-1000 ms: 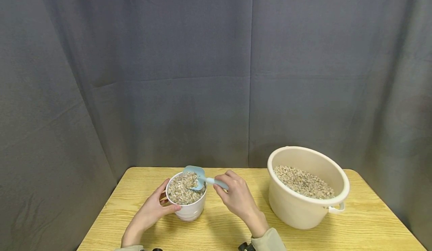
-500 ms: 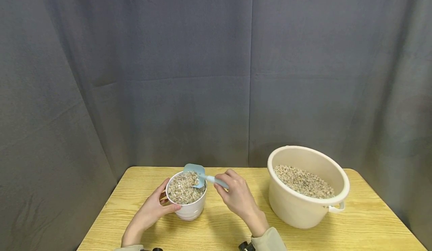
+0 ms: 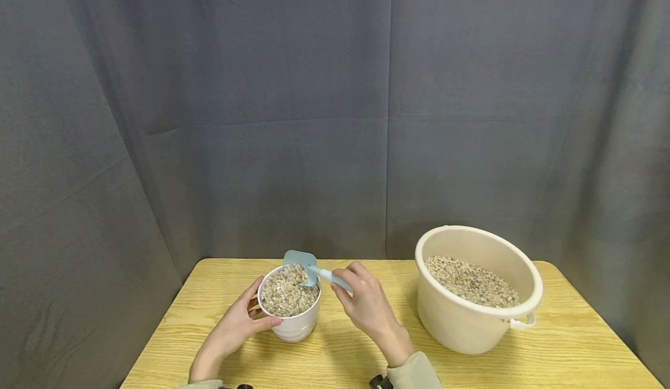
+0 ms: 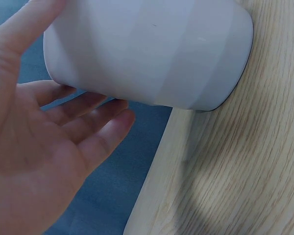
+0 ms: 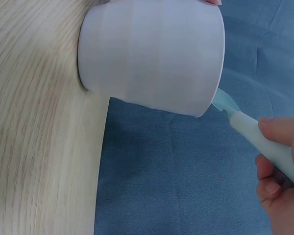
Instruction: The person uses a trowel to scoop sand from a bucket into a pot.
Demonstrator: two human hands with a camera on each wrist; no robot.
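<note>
Pot (image 3: 296, 326) stands left of bucket (image 3: 454, 323).

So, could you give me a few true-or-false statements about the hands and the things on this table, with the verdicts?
1. The right hand has its grip on the blue scoop. True.
2. The left hand touches the white pot. True.
3. The white pot lies on its side. False: it stands on its base on the wooden table.
4. The cream bucket and the white pot both hold similar-looking grains. True.
5. The blue scoop is down inside the cream bucket. False: it is at the top of the white pot.
</note>
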